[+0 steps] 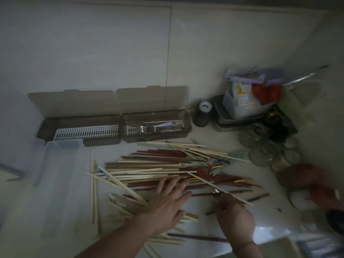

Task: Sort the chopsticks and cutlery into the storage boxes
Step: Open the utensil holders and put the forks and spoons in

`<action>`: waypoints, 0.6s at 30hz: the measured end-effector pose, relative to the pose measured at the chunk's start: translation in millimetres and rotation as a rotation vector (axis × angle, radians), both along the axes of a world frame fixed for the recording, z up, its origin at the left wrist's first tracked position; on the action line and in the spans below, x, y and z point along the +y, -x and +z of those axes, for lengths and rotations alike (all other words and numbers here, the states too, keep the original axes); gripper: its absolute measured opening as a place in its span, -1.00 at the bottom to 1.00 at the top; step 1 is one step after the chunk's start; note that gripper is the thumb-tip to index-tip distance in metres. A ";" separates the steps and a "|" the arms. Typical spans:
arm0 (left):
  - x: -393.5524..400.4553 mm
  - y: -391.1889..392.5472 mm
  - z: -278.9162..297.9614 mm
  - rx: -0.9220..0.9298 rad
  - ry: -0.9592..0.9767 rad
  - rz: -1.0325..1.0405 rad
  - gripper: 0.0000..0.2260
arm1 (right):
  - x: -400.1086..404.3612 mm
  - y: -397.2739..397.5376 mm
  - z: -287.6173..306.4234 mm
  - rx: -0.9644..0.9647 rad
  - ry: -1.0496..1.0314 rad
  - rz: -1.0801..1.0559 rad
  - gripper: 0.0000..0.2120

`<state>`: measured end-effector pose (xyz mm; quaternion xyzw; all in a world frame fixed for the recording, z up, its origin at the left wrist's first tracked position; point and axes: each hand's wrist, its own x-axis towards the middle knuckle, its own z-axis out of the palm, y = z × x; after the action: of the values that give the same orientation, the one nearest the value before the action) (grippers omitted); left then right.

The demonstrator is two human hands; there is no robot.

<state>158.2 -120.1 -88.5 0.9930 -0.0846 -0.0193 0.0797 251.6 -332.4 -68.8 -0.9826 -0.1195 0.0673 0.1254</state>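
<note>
On a dim counter [204, 216], chopsticks [167, 168] heaped at 6 o'clock of storage boxes [119, 129]; left hand [167, 202] flat on them, right hand [234, 215] pinching one chopstick [210, 185]; risks rolling neighbours off.

Cream, dark red-brown and pale green chopsticks [167, 164] lie before smoky-brown storage boxes [115, 125] with white slotted trays [87, 132].

Wooden chopsticks [167, 170], glossy countertop [260, 233]

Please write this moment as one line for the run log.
left hand: flat on chopstick pile | right hand: pinching dark chopstick | left box: empty | right box: cutlery
</note>
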 end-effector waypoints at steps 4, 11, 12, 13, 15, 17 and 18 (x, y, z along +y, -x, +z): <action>-13.6 -0.3 3.0 -0.037 0.028 0.026 -0.61 | 9.3 2.1 11.6 -0.110 0.053 0.152 -0.91; -46.3 -9.8 16.5 -0.143 0.126 0.101 -0.52 | 18.9 9.0 36.7 -0.292 0.151 0.445 -0.79; -51.4 -13.1 19.8 -0.119 0.118 0.153 -0.48 | 21.6 8.1 42.1 -0.297 0.166 0.502 -0.72; -55.7 -16.5 22.1 -0.099 0.110 0.203 -0.46 | 24.6 6.7 47.4 -0.307 0.176 0.544 -0.67; -61.1 -22.1 22.9 -0.051 0.107 0.268 -0.47 | 29.6 3.7 56.1 -0.326 0.185 0.609 -0.59; -61.8 -27.8 21.9 0.004 0.082 0.316 -0.49 | 32.8 0.4 63.3 -0.360 0.182 0.650 -0.57; -61.8 -30.5 20.6 0.029 0.060 0.346 -0.47 | 33.3 -1.0 66.5 -0.387 0.182 0.668 -0.62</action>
<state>188.7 -181.8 -67.9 0.9895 0.0882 -0.0170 0.1129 252.6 -299.1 -2.3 -0.8912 -0.4477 -0.0718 -0.0159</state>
